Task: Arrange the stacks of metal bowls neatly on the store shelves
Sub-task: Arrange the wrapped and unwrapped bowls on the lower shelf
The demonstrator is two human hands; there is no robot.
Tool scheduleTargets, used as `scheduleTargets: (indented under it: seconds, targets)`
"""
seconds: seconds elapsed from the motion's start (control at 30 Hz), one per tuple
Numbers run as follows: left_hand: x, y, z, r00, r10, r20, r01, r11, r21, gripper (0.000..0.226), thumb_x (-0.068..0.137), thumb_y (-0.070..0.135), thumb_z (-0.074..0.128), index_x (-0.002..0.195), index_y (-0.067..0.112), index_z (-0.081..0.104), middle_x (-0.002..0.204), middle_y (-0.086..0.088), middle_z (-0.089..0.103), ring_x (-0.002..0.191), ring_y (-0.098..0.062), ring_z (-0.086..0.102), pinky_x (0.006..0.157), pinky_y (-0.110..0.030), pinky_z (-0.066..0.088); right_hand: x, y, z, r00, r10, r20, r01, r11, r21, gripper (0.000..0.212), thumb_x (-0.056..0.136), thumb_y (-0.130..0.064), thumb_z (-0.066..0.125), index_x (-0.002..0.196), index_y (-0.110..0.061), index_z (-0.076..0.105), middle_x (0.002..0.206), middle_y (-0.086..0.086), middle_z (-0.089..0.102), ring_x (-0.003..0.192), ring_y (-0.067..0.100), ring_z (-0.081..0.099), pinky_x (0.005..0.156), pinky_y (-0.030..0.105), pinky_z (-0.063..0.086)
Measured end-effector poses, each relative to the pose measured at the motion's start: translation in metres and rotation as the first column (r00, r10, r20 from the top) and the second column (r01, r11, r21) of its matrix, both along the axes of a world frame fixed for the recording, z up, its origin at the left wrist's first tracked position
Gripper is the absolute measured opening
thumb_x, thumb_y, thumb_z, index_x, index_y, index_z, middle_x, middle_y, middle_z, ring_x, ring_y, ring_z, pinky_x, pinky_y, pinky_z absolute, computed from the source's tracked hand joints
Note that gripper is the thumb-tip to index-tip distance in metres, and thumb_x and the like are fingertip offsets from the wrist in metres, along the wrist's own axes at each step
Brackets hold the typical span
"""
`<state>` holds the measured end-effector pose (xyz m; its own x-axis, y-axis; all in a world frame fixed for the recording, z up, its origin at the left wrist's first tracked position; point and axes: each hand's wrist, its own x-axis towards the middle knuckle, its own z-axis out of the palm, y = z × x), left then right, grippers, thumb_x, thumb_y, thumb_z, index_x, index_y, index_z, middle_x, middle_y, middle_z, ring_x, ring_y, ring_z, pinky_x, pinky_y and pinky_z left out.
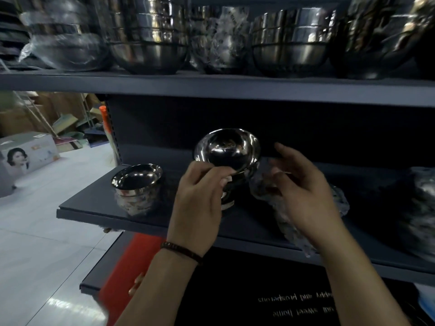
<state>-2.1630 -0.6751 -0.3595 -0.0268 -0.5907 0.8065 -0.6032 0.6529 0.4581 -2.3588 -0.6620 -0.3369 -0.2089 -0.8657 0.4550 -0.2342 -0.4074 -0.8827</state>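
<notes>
A stack of shiny metal bowls (227,149) stands tilted on the middle shelf (94,208). My left hand (200,198) pinches the rim of its top bowl, fingers curled. To the right of that stack, my right hand (303,191) hovers with relaxed, spread fingers over a crumpled clear plastic wrap (289,227); whether it touches the wrap is unclear. A second, shorter stack of bowls (137,187) rests upright near the shelf's left end.
The upper shelf (211,87) carries several stacks of large steel bowls (148,43), some in plastic. More wrapped goods (423,208) lie at the right of the middle shelf. Dark doormats (259,290) fill the lower shelf. A white box (26,156) sits on the tiled floor, left.
</notes>
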Motion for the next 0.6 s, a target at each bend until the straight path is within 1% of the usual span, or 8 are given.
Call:
scheduleTargets:
  seconds: [0.07,0.17,0.23,0.27,0.33,0.43,0.5,0.6]
  targets:
    - [-0.019,0.001,0.002,0.998,-0.064,-0.006,0.064,0.998,0.019,0.024,0.101,0.006,0.061,0.115,0.02,0.077,0.113,0.007,0.059,0.101,-0.009,0.061,0.088,-0.01,0.047,-0.02,0.01,0.006,0.999,0.015,-0.051,-0.016,1.0,-0.014,0.047,0.105,-0.015,0.061,0.14,-0.048,0.06,0.124,-0.014,0.074,0.11,0.01,0.073,0.092,0.038,0.06]
    - [-0.049,-0.001,0.009,0.987,-0.16,-0.009,0.16,0.986,0.053,0.025,0.102,0.008,0.06,0.117,0.021,0.076,0.115,0.01,0.061,0.105,-0.006,0.062,0.092,-0.011,0.048,-0.055,0.023,0.013,0.976,-0.056,-0.211,0.053,0.998,-0.024,0.048,0.105,-0.01,0.058,0.133,-0.048,0.065,0.124,-0.019,0.074,0.108,0.008,0.071,0.093,0.041,0.058]
    - [-0.07,-0.006,0.014,0.974,-0.226,0.002,0.225,0.97,0.091,0.025,0.103,0.009,0.06,0.117,0.022,0.076,0.113,0.012,0.062,0.105,-0.005,0.062,0.091,-0.01,0.046,-0.081,0.026,0.012,0.961,-0.097,-0.259,0.097,0.995,-0.012,0.05,0.103,-0.007,0.057,0.129,-0.047,0.069,0.117,-0.012,0.077,0.106,0.016,0.072,0.096,0.044,0.059]
    - [-0.08,-0.009,0.016,0.967,-0.254,0.019,0.25,0.961,0.115,0.025,0.104,0.01,0.059,0.117,0.023,0.076,0.113,0.013,0.062,0.105,-0.004,0.062,0.09,-0.011,0.047,-0.093,0.026,0.009,0.962,-0.109,-0.252,0.114,0.993,0.007,0.051,0.103,-0.005,0.056,0.129,-0.047,0.07,0.114,-0.01,0.078,0.106,0.019,0.073,0.098,0.046,0.059]
    - [-0.099,-0.017,0.015,0.954,-0.294,0.059,0.281,0.945,0.167,0.024,0.104,0.013,0.058,0.116,0.027,0.074,0.112,0.015,0.061,0.105,-0.003,0.061,0.09,-0.021,0.052,-0.112,0.025,0.001,0.971,-0.105,-0.215,0.119,0.992,0.053,0.054,0.103,-0.002,0.053,0.131,-0.045,0.069,0.116,-0.012,0.078,0.108,0.013,0.074,0.1,0.048,0.059]
    - [-0.122,-0.027,0.006,0.945,-0.296,0.136,0.261,0.937,0.231,0.026,0.105,0.015,0.056,0.117,0.03,0.073,0.111,0.015,0.061,0.106,-0.014,0.059,0.09,-0.036,0.053,-0.133,0.025,-0.015,0.984,-0.075,-0.164,0.094,0.989,0.115,0.049,0.107,-0.002,0.052,0.134,-0.038,0.07,0.125,-0.015,0.075,0.12,0.003,0.068,0.11,0.042,0.053]
    - [-0.133,-0.028,-0.001,0.947,-0.272,0.172,0.227,0.944,0.241,0.031,0.104,0.01,0.056,0.117,0.031,0.074,0.111,0.014,0.063,0.106,-0.018,0.055,0.09,-0.038,0.052,-0.142,0.024,-0.024,0.989,-0.066,-0.136,0.086,0.985,0.148,0.045,0.107,-0.005,0.053,0.135,-0.036,0.069,0.127,-0.014,0.075,0.122,0.003,0.067,0.112,0.042,0.051]
    - [-0.144,-0.026,-0.009,0.949,-0.249,0.194,0.188,0.939,0.287,0.039,0.101,0.004,0.054,0.118,0.032,0.075,0.113,0.014,0.065,0.107,-0.016,0.051,0.092,-0.036,0.05,-0.15,0.023,-0.036,0.988,-0.064,-0.139,0.087,0.982,0.168,0.041,0.102,-0.018,0.056,0.136,-0.038,0.068,0.127,-0.016,0.074,0.124,0.004,0.066,0.112,0.043,0.051]
